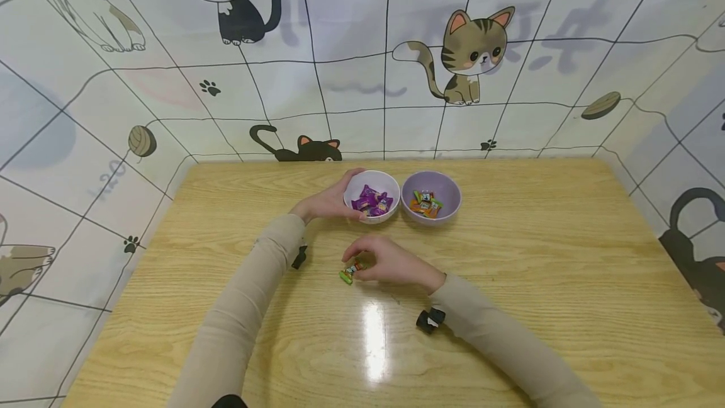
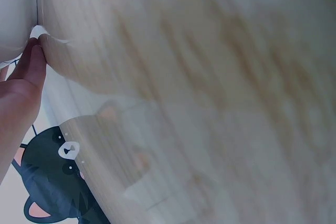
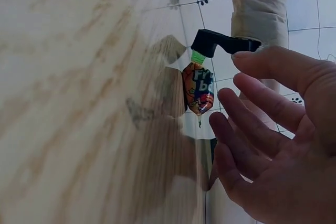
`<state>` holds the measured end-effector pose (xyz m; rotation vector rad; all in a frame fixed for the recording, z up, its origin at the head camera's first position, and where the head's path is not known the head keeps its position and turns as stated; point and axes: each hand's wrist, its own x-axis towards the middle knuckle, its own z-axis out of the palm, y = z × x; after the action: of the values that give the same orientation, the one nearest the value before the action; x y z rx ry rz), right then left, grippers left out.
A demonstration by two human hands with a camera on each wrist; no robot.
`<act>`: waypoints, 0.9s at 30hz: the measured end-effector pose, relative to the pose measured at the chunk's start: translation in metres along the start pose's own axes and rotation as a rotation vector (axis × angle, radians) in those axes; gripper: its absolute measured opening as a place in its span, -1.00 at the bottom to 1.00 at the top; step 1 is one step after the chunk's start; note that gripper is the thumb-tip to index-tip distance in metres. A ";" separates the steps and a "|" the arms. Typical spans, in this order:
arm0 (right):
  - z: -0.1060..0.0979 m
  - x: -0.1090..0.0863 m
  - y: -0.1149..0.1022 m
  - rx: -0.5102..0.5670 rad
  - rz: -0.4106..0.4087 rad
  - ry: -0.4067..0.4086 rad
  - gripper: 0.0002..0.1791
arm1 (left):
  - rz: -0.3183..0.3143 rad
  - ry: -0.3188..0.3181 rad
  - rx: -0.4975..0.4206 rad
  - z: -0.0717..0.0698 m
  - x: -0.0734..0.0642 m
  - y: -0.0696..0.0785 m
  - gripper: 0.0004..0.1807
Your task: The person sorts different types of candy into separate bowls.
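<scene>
My left hand (image 1: 328,201) grips the side of a white bowl (image 1: 372,220), thumb at the front and fingers at the far side. Several purple-wrapped candies (image 1: 372,201) lie inside this bowl. In the left wrist view, part of the left hand (image 2: 21,93) touches the pale bowl (image 2: 16,14). On the table in front of the bowls lies an orange and green wrapped candy (image 1: 351,271). My right hand (image 1: 391,261) hovers around it with curved, spread fingers. The right wrist view shows a gap between that candy (image 3: 198,90) and the fingertips (image 3: 226,95).
A lilac bowl (image 1: 450,197) holding several orange and green candies (image 1: 425,205) stands close against the white bowl's right side. The wooden table (image 1: 538,250) is bounded by a cat-printed cloth (image 1: 357,93) at the back and sides.
</scene>
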<state>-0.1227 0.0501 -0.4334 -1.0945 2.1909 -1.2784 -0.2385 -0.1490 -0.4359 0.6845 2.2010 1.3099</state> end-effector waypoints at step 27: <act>0.003 0.009 0.016 0.006 0.005 -0.061 -0.76 | 0.053 -0.003 -0.005 0.001 0.001 -0.003 0.16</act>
<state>-0.1331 0.0455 -0.4478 -1.1103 2.1425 -1.2324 -0.2396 -0.1487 -0.4388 0.7475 2.1908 1.3392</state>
